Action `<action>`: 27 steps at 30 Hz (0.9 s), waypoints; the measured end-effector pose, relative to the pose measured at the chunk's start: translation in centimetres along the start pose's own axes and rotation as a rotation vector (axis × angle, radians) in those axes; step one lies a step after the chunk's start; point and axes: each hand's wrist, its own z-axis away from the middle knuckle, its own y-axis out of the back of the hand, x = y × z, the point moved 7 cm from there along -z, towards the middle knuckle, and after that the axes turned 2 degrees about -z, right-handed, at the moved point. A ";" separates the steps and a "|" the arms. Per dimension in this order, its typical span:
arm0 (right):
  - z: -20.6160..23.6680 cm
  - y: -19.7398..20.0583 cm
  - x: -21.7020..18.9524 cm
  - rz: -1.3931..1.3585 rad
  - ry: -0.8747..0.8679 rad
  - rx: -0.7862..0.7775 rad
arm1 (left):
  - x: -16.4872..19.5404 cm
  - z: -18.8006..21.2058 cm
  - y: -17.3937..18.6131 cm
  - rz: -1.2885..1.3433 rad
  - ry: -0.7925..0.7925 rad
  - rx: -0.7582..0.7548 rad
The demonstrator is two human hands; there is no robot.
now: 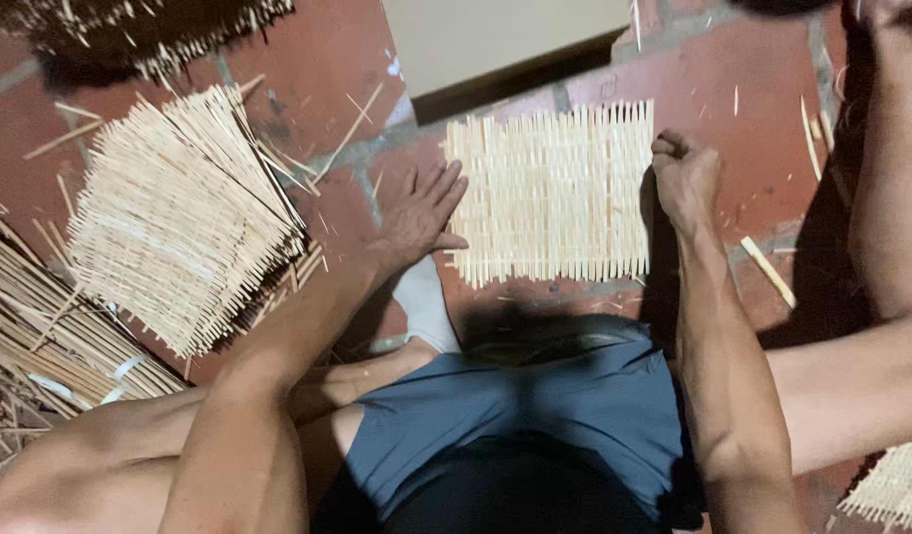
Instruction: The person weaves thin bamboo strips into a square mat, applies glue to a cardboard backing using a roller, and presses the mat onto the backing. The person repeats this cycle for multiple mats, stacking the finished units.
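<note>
- Blue shorts (pixel 535 415) are sitting nearest the camera, above the red tiled floor (pixel 743 89);
- the left hand (pixel 421 213) is lying spread, fingers touching the woven bamboo mat (pixel 550 193) at its left edge;
- the right hand (pixel 685 178) is pressing as a closed fist at the mat's right edge;
- a stack of finished mats (pixel 179 222) is lying to the left.

You are looking down at a floor of red tiles (pixel 308 59) with pale grout lines, littered with thin splinters. A pale wall (pixel 496 35) with a dark baseboard (pixel 520 81) runs along the top. Hard light casts deep shadows at the right.
</note>
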 end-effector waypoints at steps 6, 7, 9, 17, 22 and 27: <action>0.3 0.9 0.6 -0.299 -0.007 0.039 | 0.9 0.3 1.4 -0.023 -0.025 0.031; 0.7 1.6 0.7 -0.350 -0.005 0.070 | 0.9 0.3 1.7 -0.025 -0.025 0.020; 1.8 2.6 1.6 -0.234 -0.103 0.048 | 1.5 0.6 1.8 -0.038 -0.011 -0.041; 2.7 1.9 -2.7 -0.033 0.062 -0.010 | 2.7 -0.4 4.4 -0.080 0.009 -0.028; 1.1 14.8 -13.9 0.170 0.726 0.387 | 1.4 0.3 10.8 -0.131 -0.027 -0.105; -6.1 25.0 -20.8 1.036 0.769 0.663 | -2.8 4.0 20.9 -0.256 -0.113 -0.078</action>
